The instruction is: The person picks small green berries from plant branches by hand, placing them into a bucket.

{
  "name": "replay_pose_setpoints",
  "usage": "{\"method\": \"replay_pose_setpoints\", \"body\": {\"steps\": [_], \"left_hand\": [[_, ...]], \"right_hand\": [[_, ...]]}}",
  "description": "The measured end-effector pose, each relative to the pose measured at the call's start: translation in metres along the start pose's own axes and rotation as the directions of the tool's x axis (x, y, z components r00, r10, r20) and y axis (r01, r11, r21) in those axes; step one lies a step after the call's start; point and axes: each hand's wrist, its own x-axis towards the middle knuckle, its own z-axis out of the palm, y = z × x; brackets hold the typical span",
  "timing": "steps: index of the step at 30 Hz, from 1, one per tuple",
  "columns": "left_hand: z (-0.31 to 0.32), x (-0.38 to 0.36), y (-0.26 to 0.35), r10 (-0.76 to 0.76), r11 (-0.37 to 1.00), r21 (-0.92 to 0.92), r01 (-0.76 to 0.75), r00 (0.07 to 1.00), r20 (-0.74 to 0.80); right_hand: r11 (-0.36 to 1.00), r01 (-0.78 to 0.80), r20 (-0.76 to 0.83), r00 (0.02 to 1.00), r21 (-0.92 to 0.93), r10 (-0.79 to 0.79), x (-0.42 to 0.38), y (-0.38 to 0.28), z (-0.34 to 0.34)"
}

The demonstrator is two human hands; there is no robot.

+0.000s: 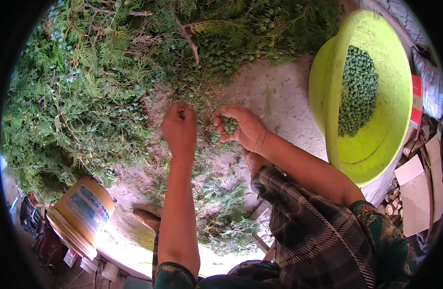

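Over the floor point(289, 96), the right hand point(249, 129) cups green berries point(229, 125), too tiny to show which way they point. The left hand point(178, 132) is curled closed. The big yellow-green tub point(371, 154) holds more berries.

The floor point(289, 98) is a dull, pinkish-grey surface, rough and spotted with debris. Strong light falls low in the view—a white glare washing out a strip of ground point(130, 257)—while the upper part lies in softer shade. At the lower left stands a tan bucket point(85, 209) with a printed label; at the right edge, cardboard point(416, 202) lies near cut wood pieces point(392, 204), below a red item point(416, 103) and crumpled clear plastic point(432, 89).
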Motion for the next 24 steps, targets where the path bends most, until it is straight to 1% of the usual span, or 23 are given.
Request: {"method": "replay_pose_setpoints", "body": {"steps": [1,2,3,4,6,7,9,13,15,16,17,18,19,20,21,22,23,24], "left_hand": [[0.001,-0.001,-0.005,0.000,1.000,0.004,0.000,1.000,-0.002],[0.005,-0.003,-0.014,0.031,0.999,-0.034,-0.032,0.999,-0.037],[0.006,-0.005,-0.013,0.059,0.995,-0.073,-0.064,0.996,-0.072],[0.007,-0.003,-0.013,0.057,0.995,-0.074,-0.062,0.996,-0.073],[0.013,0.010,-0.007,0.138,0.990,0.026,-0.136,0.983,-0.118],[0.017,0.016,-0.006,0.137,0.991,0.023,-0.135,0.983,-0.119],[0.023,0.026,-0.004,0.079,0.974,0.216,-0.072,0.997,-0.025],[0.011,0.016,0.001,0.146,0.960,0.244,-0.135,0.989,-0.024],[-0.001,-0.004,0.007,0.028,0.998,-0.053,-0.034,0.994,-0.108],[-0.008,-0.014,0.007,0.027,0.998,-0.052,-0.033,0.994,-0.109],[-0.014,-0.023,0.007,0.007,0.979,-0.204,0.012,0.996,0.091],[-0.018,-0.027,0.010,0.019,0.936,-0.341,0.084,0.958,0.287],[-0.021,-0.027,0.014,0.021,0.937,-0.341,0.082,0.958,0.288],[-0.026,-0.027,0.018,0.033,0.955,-0.290,0.067,0.945,0.324],[-0.030,-0.027,0.020,0.041,0.970,-0.237,0.049,0.931,0.362],[-0.030,-0.019,0.015,0.041,0.971,-0.236,0.049,0.931,0.362],[-0.026,-0.002,0.008,0.054,0.990,-0.140,-0.027,0.979,0.194],[-0.020,0.016,0.000,0.083,0.996,-0.033,-0.082,0.996,0.023]], "right_hand": [[1.000,-0.010,-0.027,1.000,0.005,0.010,0.001,0.003,0.000],[1.000,-0.019,-0.055,0.998,0.009,0.020,0.001,0.004,0.001],[1.000,-0.021,-0.055,0.998,0.009,0.022,0.000,0.005,0.001],[1.000,-0.019,-0.041,0.999,0.006,0.020,0.000,0.005,0.001],[1.000,-0.017,-0.029,0.999,-0.001,0.017,-0.002,0.003,0.002],[1.000,-0.016,-0.018,1.000,-0.024,0.016,-0.003,0.003,0.003],[0.999,-0.013,-0.005,1.000,-0.047,0.013,-0.003,0.002,0.003],[0.999,-0.027,-0.011,1.000,-0.022,0.027,0.002,0.003,0.006],[0.999,-0.035,-0.026,0.999,-0.010,0.034,0.003,0.005,0.006],[0.999,-0.046,-0.038,0.998,0.028,0.047,0.004,0.006,0.006],[0.996,-0.055,-0.048,0.997,0.064,0.058,0.005,0.006,0.007],[0.997,-0.053,-0.047,0.997,0.064,0.056,0.004,0.005,0.008],[0.985,-0.075,-0.045,0.996,0.155,0.082,0.001,0.002,0.011],[0.965,-0.096,-0.042,0.993,0.244,0.109,-0.001,0.001,0.012],[0.964,-0.096,-0.042,0.993,0.246,0.110,0.001,0.003,0.008],[0.964,-0.131,0.037,0.991,0.230,0.126,0.005,0.005,0.001],[0.964,-0.163,0.114,0.983,0.209,0.141,0.008,0.006,-0.005],[0.965,-0.161,0.112,0.984,0.206,0.140,0.009,0.006,-0.005]]}}
